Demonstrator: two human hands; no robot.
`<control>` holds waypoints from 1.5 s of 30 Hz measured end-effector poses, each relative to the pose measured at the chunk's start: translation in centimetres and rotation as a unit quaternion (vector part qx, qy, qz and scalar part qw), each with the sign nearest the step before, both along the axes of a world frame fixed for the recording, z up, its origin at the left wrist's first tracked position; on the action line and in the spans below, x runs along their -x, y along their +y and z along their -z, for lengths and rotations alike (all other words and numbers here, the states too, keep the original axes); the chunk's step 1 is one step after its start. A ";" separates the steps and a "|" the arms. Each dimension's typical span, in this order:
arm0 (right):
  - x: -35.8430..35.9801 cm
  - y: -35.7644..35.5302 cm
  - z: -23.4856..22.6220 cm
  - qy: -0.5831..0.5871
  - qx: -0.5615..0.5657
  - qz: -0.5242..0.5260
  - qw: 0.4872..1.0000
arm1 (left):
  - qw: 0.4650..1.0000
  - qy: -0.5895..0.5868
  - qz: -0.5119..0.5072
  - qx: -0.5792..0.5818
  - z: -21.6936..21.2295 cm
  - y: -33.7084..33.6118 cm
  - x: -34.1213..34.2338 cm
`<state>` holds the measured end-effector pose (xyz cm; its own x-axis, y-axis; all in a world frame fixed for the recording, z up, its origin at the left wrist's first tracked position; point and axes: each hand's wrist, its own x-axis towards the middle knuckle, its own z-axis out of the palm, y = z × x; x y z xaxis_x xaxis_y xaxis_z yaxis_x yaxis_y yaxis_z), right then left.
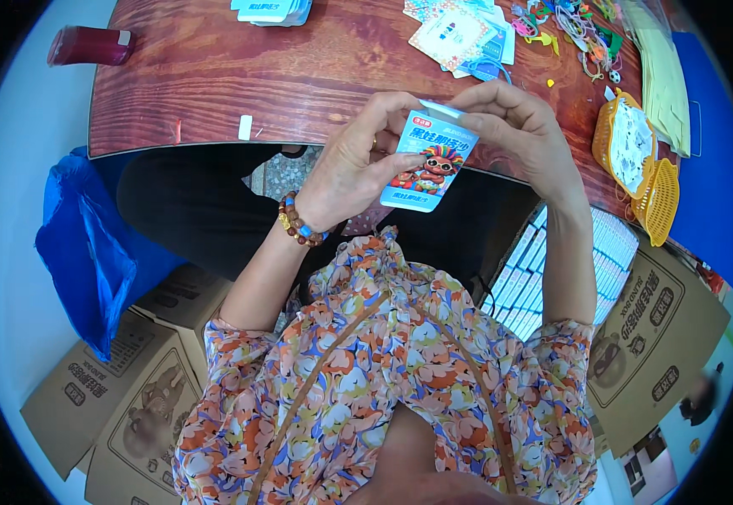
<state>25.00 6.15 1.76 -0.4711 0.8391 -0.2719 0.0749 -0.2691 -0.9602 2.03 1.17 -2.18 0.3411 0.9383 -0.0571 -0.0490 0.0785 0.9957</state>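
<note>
The left hand (352, 164) holds a small light-blue box (425, 181) between thumb and fingers, the thumb lying across its printed front. The box is tilted slightly, with a flap (440, 109) standing at its upper end. The right hand (525, 130) is at that end, its fingers bent and close together by the upper right corner; whether they pinch the flap cannot be told. Just below the left fingers, a beaded bracelet (297, 220) circles the wrist.

Beyond the fingers spreads the reddish wooden surface (215, 76). A small white piece (245, 127) lies left of them. Below and right of the right fingers, rows of white-and-blue boxes (522, 269) stand packed together. Farther right, a yellow basket (659, 202) lies open, with white pieces (631, 143) inside. Ahead of the fingers is a loose pile of cards (450, 38), and to its right a tangle of colourful trinkets (581, 34). Ahead and to the left is a light-blue stack (271, 12). Well apart, far left of the fingers, a dark red cylindrical container (88, 45) lies on its side.
</note>
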 end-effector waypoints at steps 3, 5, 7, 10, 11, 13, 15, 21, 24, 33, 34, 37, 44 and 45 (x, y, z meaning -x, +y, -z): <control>-0.7 0.3 0.7 -0.025 -0.081 -0.046 0.995 | 1.000 0.020 0.008 -0.004 -0.1 -0.1 0.0; -0.8 0.2 0.7 -0.041 -0.092 -0.045 0.994 | 0.999 0.035 0.015 -0.010 -0.4 0.0 0.0; -0.8 0.0 0.5 -0.057 -0.104 -0.043 0.992 | 0.997 0.066 0.017 -0.030 -0.6 0.1 -0.1; -0.3 -0.4 0.1 -0.101 -0.123 -0.029 0.987 | 0.998 0.065 0.015 -0.016 -0.2 0.1 -0.1; -0.1 -0.5 -0.1 -0.124 -0.129 -0.030 0.983 | 0.998 0.066 0.015 -0.015 -0.2 0.1 0.0; 0.2 -0.5 -0.3 -0.145 -0.135 -0.031 0.980 | 0.995 0.087 0.017 -0.042 -0.2 0.1 0.0; 0.2 -0.4 -0.5 -0.132 -0.143 -0.023 0.981 | 0.995 0.088 0.018 -0.039 -0.2 0.2 0.0; -0.1 -0.6 0.1 -0.182 -0.191 -0.040 0.964 | 0.995 0.093 0.016 -0.021 0.0 0.2 -0.1; 0.0 -0.8 -0.4 -0.194 -0.198 -0.064 0.959 | 0.996 0.082 0.017 -0.006 0.5 0.1 0.0; -0.6 -2.3 0.3 -0.201 -0.259 -0.058 0.943 | 0.997 0.083 0.010 0.003 0.2 0.1 -0.4; -0.4 -2.7 0.5 -0.201 -0.258 -0.058 0.943 | 0.996 0.090 -0.001 0.004 0.1 0.0 -0.7; 0.4 -3.6 0.9 -0.283 -0.406 -0.035 0.868 | 0.998 0.060 -0.018 0.003 0.2 -0.5 -1.4; -0.8 -4.0 2.3 -0.188 -0.232 0.040 0.954 | 0.999 0.033 -0.020 -0.004 1.8 -0.6 -1.5; -0.9 -4.0 2.5 -0.188 -0.234 0.045 0.953 | 1.000 0.019 -0.017 0.010 1.8 -0.6 -1.5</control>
<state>25.88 2.12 -0.70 -0.3334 0.9428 0.0059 0.4349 0.1593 -0.8863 3.58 0.55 -3.94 0.3057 0.9481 -0.0876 -0.0151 0.0969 0.9952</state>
